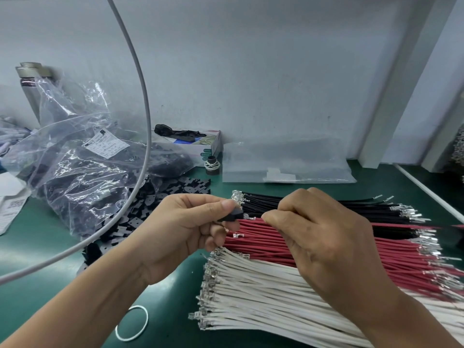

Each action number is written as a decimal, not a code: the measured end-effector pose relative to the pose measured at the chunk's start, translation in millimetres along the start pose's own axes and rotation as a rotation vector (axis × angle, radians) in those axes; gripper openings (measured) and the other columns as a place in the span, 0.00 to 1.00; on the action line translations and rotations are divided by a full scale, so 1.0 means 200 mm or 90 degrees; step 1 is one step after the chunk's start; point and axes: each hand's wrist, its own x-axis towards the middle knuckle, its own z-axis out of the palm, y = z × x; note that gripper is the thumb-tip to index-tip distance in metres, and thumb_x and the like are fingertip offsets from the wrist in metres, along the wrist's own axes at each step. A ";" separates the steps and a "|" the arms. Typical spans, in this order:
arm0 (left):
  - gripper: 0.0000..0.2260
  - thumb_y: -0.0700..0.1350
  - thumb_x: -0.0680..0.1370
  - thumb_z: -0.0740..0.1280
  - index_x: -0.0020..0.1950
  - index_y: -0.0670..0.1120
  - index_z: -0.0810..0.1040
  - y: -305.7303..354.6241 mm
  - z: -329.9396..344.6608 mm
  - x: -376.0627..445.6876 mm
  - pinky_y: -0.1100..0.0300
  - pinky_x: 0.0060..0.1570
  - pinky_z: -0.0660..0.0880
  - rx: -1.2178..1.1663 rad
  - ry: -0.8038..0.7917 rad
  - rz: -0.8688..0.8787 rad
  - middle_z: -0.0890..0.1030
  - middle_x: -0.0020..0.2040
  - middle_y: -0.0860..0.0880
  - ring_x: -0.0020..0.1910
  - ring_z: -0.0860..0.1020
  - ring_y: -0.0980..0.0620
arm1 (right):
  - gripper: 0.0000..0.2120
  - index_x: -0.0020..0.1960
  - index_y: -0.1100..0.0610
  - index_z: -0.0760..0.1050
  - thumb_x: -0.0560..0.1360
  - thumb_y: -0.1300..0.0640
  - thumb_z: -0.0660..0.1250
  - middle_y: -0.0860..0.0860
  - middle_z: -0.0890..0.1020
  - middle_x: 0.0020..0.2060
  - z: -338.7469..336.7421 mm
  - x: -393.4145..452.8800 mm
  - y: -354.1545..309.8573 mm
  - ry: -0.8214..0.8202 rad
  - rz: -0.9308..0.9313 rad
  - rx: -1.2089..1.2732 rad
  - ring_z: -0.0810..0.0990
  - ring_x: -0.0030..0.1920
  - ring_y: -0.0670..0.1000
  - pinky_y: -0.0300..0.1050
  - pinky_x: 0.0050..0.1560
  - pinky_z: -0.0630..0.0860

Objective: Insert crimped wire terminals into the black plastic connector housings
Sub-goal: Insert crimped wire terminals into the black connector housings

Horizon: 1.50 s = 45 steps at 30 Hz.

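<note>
On the clear bag [75, 169], a white label [109, 144], print unreadable.

Matt black plastic housing [232, 215], shiny metal terminals [209, 280], glossy clear plastic bag [75, 156], smooth green mat [175, 297].

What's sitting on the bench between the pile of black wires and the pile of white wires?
In the head view, a bundle of red wires lies between the black wires and the white wires, all three side by side.
</note>
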 end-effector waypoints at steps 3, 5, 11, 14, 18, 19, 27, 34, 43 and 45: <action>0.13 0.44 0.70 0.81 0.49 0.38 0.87 0.00 0.00 0.00 0.65 0.26 0.73 0.007 -0.001 -0.015 0.84 0.37 0.41 0.27 0.77 0.53 | 0.07 0.49 0.59 0.84 0.74 0.68 0.73 0.51 0.79 0.39 0.01 0.00 -0.01 0.007 -0.002 -0.007 0.75 0.36 0.53 0.49 0.27 0.74; 0.13 0.46 0.70 0.79 0.49 0.38 0.87 0.00 0.00 0.00 0.65 0.26 0.73 0.000 0.002 -0.020 0.84 0.38 0.41 0.27 0.77 0.53 | 0.07 0.48 0.59 0.84 0.73 0.68 0.74 0.50 0.80 0.40 0.02 0.00 -0.02 0.001 0.021 0.010 0.77 0.37 0.53 0.50 0.29 0.75; 0.14 0.49 0.71 0.76 0.50 0.41 0.87 -0.03 0.05 -0.01 0.64 0.28 0.75 0.006 -0.003 0.015 0.85 0.37 0.43 0.29 0.80 0.52 | 0.07 0.49 0.52 0.82 0.80 0.53 0.65 0.42 0.78 0.41 0.05 0.00 -0.08 -0.027 0.181 0.186 0.77 0.41 0.44 0.47 0.38 0.77; 0.16 0.48 0.68 0.78 0.53 0.45 0.88 -0.04 0.06 0.00 0.63 0.34 0.79 0.164 0.045 0.165 0.87 0.44 0.41 0.35 0.83 0.49 | 0.06 0.49 0.50 0.81 0.80 0.53 0.66 0.41 0.78 0.41 0.05 0.00 -0.08 -0.041 0.228 0.206 0.78 0.42 0.44 0.47 0.41 0.77; 0.14 0.41 0.65 0.79 0.50 0.45 0.88 -0.06 0.04 0.00 0.59 0.41 0.83 0.246 0.065 0.249 0.87 0.41 0.41 0.35 0.85 0.47 | 0.05 0.49 0.51 0.82 0.81 0.54 0.67 0.42 0.78 0.41 0.04 -0.01 -0.06 -0.050 0.214 0.195 0.78 0.42 0.45 0.47 0.41 0.77; 0.13 0.41 0.65 0.79 0.49 0.46 0.88 -0.06 0.03 0.00 0.57 0.41 0.84 0.260 0.062 0.251 0.87 0.40 0.41 0.34 0.85 0.47 | 0.06 0.49 0.52 0.82 0.81 0.54 0.67 0.43 0.78 0.41 0.03 0.00 -0.06 -0.052 0.197 0.165 0.78 0.41 0.45 0.47 0.40 0.77; 0.09 0.44 0.68 0.78 0.47 0.46 0.89 -0.07 0.05 0.01 0.65 0.32 0.78 0.235 0.052 0.249 0.87 0.37 0.43 0.30 0.82 0.50 | 0.07 0.46 0.53 0.81 0.79 0.53 0.66 0.44 0.78 0.40 0.02 0.01 -0.05 -0.029 0.143 0.045 0.76 0.39 0.47 0.44 0.35 0.75; 0.08 0.40 0.70 0.76 0.48 0.42 0.88 -0.09 0.05 0.01 0.63 0.33 0.79 0.218 0.029 0.255 0.87 0.38 0.42 0.30 0.83 0.49 | 0.06 0.45 0.54 0.79 0.79 0.55 0.65 0.45 0.76 0.39 0.05 0.01 -0.08 -0.030 0.178 0.148 0.75 0.39 0.48 0.48 0.38 0.76; 0.07 0.44 0.70 0.77 0.47 0.44 0.88 -0.12 0.06 0.03 0.60 0.38 0.81 0.194 0.098 0.309 0.86 0.39 0.43 0.34 0.83 0.49 | 0.05 0.46 0.53 0.83 0.77 0.53 0.69 0.45 0.79 0.40 -0.05 0.05 -0.04 -0.004 0.106 -0.033 0.75 0.42 0.49 0.42 0.39 0.71; 0.06 0.45 0.71 0.75 0.46 0.45 0.87 -0.14 0.07 0.04 0.65 0.39 0.78 0.162 0.169 0.314 0.87 0.40 0.44 0.37 0.83 0.52 | 0.02 0.44 0.49 0.81 0.75 0.51 0.71 0.43 0.76 0.41 -0.08 0.05 -0.06 -0.042 0.100 0.030 0.74 0.42 0.46 0.43 0.40 0.72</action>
